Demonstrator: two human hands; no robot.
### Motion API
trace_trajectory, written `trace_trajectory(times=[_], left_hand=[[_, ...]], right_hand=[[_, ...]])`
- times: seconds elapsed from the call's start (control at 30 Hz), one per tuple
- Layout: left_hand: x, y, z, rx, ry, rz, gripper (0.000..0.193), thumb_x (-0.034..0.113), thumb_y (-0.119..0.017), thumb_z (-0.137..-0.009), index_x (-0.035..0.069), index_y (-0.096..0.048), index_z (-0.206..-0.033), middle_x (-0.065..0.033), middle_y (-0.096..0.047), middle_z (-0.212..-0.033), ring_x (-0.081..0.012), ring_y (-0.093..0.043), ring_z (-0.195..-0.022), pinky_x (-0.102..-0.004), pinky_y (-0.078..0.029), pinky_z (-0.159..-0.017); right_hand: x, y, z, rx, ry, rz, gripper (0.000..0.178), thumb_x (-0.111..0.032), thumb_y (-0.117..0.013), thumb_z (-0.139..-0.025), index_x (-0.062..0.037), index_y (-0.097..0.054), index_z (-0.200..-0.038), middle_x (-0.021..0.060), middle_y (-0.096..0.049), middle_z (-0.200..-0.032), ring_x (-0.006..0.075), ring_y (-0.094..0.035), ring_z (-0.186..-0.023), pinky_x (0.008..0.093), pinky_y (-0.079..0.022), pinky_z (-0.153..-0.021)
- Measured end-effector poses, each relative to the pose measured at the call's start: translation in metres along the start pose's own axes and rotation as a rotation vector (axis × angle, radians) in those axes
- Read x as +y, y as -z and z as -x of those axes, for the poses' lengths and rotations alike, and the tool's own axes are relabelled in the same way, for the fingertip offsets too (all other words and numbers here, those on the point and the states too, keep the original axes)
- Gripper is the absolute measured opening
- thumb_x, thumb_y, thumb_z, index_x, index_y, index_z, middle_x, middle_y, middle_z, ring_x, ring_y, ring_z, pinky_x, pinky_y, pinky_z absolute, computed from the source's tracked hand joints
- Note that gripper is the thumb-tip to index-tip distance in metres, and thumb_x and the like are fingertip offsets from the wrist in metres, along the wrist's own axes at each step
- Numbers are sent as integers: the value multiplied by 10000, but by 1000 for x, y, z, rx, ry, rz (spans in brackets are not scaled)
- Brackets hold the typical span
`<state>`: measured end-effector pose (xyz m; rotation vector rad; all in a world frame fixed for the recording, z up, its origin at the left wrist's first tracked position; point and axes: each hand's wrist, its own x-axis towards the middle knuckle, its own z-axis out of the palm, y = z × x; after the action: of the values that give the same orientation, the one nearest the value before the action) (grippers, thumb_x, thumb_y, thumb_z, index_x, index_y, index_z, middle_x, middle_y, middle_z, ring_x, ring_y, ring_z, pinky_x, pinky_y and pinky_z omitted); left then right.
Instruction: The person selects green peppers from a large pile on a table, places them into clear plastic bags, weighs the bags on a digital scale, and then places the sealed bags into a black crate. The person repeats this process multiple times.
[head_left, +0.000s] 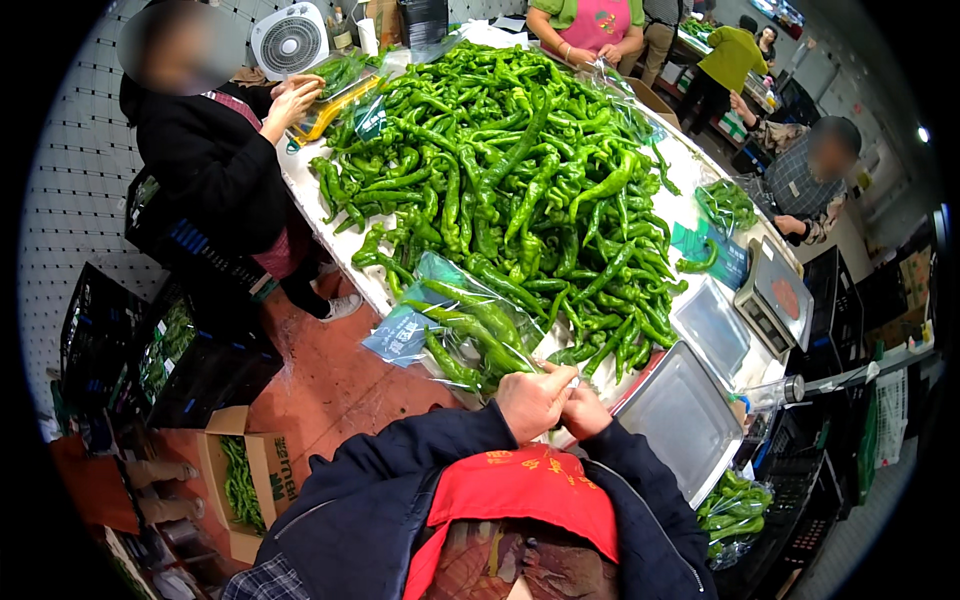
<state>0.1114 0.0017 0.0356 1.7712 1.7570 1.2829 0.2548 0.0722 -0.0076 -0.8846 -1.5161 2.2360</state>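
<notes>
At the lower centre of the frame, the person's left hand [530,404] is clenched on the gathered end of a clear plastic bag [519,318]. The right hand [586,412] is curled up against it; its fingertips are mostly hidden, so what they grasp cannot be told. The bag, thin, glossy and crinkled, lies just left of centre above the hands, with a flat teal panel [398,335] at its left corner. Inside are long, smooth green peppers [480,325], slightly bent and tapering.

Above, filling the middle of the frame, a heap of loose peppers [500,190] shows shiny, wrinkled and twisted skins, spread over a pale, flat table [684,207]. Right of the hands sits a shallow rectangular tray [682,415] with a greyish base and raised rim; farther right stands a boxy scale [776,292] with a flat metal plate. A brown cardboard box [268,485] stands at the lower left, holding thin green peppers [241,484].
</notes>
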Motion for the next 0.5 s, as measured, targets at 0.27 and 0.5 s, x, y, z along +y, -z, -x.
trace_trajectory(times=[0.27, 0.5], left_hand=[[2, 1, 9, 31, -106, -24, 194, 186, -641, -900, 73, -679, -1053, -173, -677, -745, -352, -669, -653, -427, -534, -578], [3, 5, 3, -4, -3, 58, 168, 145, -634, -904, 56, -673, -1041, -171, -679, -777, -358, -669, -682, -421, -529, -594]], right_hand=[[4, -30, -84, -210, 21, 30, 559, -210, -640, -924, -40, -441, -1418, 12, -615, -1001, 98, -556, -796, 257, -465, -728], [-16, -34, -120, -133, 142, 353, 564, -296, -671, -883, -41, -514, -1360, 57, -660, -1002, 145, -602, -867, 292, -485, -801]])
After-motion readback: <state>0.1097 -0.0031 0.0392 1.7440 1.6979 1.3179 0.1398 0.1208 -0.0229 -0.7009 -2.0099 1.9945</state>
